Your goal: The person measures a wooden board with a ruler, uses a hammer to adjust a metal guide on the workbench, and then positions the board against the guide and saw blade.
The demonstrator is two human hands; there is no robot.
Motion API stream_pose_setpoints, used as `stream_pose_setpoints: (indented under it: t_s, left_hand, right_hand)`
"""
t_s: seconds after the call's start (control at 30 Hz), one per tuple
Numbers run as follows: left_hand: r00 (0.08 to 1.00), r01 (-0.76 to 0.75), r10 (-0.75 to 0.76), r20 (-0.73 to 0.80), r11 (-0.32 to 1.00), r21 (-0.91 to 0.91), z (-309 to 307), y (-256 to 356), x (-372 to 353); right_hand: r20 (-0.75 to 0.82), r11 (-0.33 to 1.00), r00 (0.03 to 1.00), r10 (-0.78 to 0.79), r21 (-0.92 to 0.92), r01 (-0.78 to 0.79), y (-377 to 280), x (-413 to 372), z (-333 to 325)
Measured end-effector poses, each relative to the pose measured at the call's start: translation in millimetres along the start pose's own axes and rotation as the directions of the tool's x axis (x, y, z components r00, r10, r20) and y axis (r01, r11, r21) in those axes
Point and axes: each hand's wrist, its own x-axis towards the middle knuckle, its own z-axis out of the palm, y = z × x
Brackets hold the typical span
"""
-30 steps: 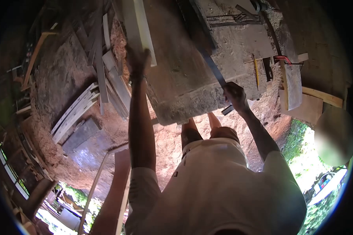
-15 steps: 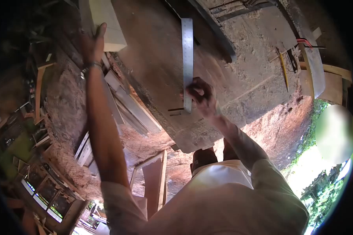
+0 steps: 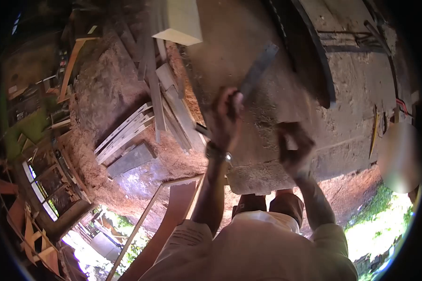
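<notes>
Surface: a worn, dusty workbench (image 3: 267, 154) strewn with sawdust fills the view from 11 to 3 o'clock; its front edge is near the centre.
Room: an open workshop with a reddish earth floor (image 3: 108, 89); loose planks (image 3: 122, 133) are stacked at 9 o'clock, and daylight and greenery show at 4 and 7 o'clock.
On the bench: a pale wood block (image 3: 180, 21) at 12 o'clock, a dark curved strip (image 3: 314, 61) at 1 o'clock, and a yellow pencil (image 3: 374, 131) at 3 o'clock.
Ruler: the steel ruler (image 3: 258, 70) is a long, flat grey blade, tilted towards 1 o'clock, just above centre.
Left hand: the left hand (image 3: 226, 117) has its fingers wrapped tightly around the ruler's lower end.
Right hand: the right hand (image 3: 293, 149), at 4 o'clock from the ruler, is curled in; I cannot tell if it pinches anything.
</notes>
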Motion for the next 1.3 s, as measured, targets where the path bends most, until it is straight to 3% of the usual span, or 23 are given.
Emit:
stream_pose_setpoints:
  t_s: [0.03, 0.1, 0.17, 0.23, 0.27, 0.4, 0.5, 0.57, 0.63, 0.7, 0.77, 0.8, 0.83, 0.87, 0.93, 0.97, 1.03, 1.1, 1.3]
  left_hand:
    - [1.0, -0.006, 0.004, 0.011, 0.989, 0.15, -5, 7, 14]
    - [0.951, -0.261, 0.299, -0.082, 0.915, 0.309, 4, -4, 42]
    - [0.925, -0.337, 0.375, -0.068, 0.888, 0.313, 18, -1, 62]
    - [0.851, -0.478, 0.525, -0.021, 0.79, 0.383, 37, -7, 79]
    - [0.848, -0.482, 0.53, -0.004, 0.774, 0.412, 51, -10, 85]
    - [0.835, -0.48, 0.55, 0.026, 0.704, 0.524, 80, -15, 90]
    - [0.833, -0.484, 0.551, 0.048, 0.684, 0.546, 82, -10, 94]
    - [0.837, -0.479, 0.546, 0.037, 0.697, 0.534, 80, -10, 94]
    - [0.825, -0.499, 0.566, 0.012, 0.717, 0.486, 82, -15, 96]
    - [0.836, -0.458, 0.549, 0.002, 0.696, 0.553, 79, -23, 91]
    - [0.831, -0.444, 0.556, -0.019, 0.683, 0.58, 88, -24, 96]
    - [0.841, -0.433, 0.54, -0.017, 0.693, 0.576, 88, -24, 97]
    - [0.845, -0.437, 0.534, -0.028, 0.719, 0.54, 88, -22, 97]
    - [0.847, -0.44, 0.53, -0.038, 0.739, 0.509, 86, -20, 99]
    - [0.842, -0.436, 0.536, -0.055, 0.737, 0.517, 85, -19, 100]
    - [0.842, -0.434, 0.537, -0.058, 0.736, 0.519, 85, -19, 101]
    - [0.847, -0.419, 0.527, -0.065, 0.74, 0.526, 86, -20, 99]
    - [0.835, -0.421, 0.545, -0.069, 0.716, 0.557, 87, -22, 101]
    - [0.865, -0.402, 0.5, -0.041, 0.741, 0.538, 86, -19, 98]
  right_hand:
    - [-0.15, 0.999, 0.989, -0.017, -0.031, 0.012, 3, 2, -17]
    - [-0.377, 0.977, 0.926, -0.03, -0.206, -0.052, 8, 12, -49]
    - [-0.448, 0.961, 0.88, -0.157, -0.273, 0.033, 39, 26, -76]
    - [-0.481, 0.973, 0.861, -0.166, -0.223, 0.063, 70, 37, -92]
    - [-0.467, 0.959, 0.863, -0.194, -0.274, 0.067, 79, 43, -97]
    - [-0.454, 0.995, 0.891, -0.023, -0.095, -0.022, 107, 54, -90]
    - [-0.414, 0.994, 0.91, 0.006, -0.093, -0.049, 131, 50, -99]
    - [-0.468, 0.94, 0.836, 0.286, 0.306, -0.151, 135, 63, -122]
    - [-0.5, 0.902, 0.763, 0.41, 0.347, -0.258, 123, 109, -163]
    - [-0.561, 0.845, 0.651, 0.511, 0.467, -0.26, 165, 156, -211]
    - [-0.492, 0.854, 0.761, 0.424, 0.498, -0.154, 208, 203, -250]
    - [-0.382, 0.966, 0.892, 0.242, 0.007, -0.259, 228, 229, -270]
    - [-0.254, 0.891, 0.961, 0.114, -0.401, -0.212, 235, 243, -272]
    - [-0.116, 0.678, 0.993, -0.018, -0.731, -0.073, 241, 258, -275]
    - [-0.151, 0.767, 0.985, -0.085, -0.64, -0.032, 253, 270, -258]
    - [-0.177, 0.716, 0.983, -0.041, -0.692, -0.095, 236, 275, -245]
    - [-0.268, 0.459, 0.941, 0.205, -0.823, -0.334, 151, 277, -197]
    - [-0.32, 0.283, 0.886, 0.335, -0.863, -0.418, 94, 278, -168]
    - [-0.155, 0.396, 0.933, 0.325, -0.874, -0.283, 131, 261, -188]
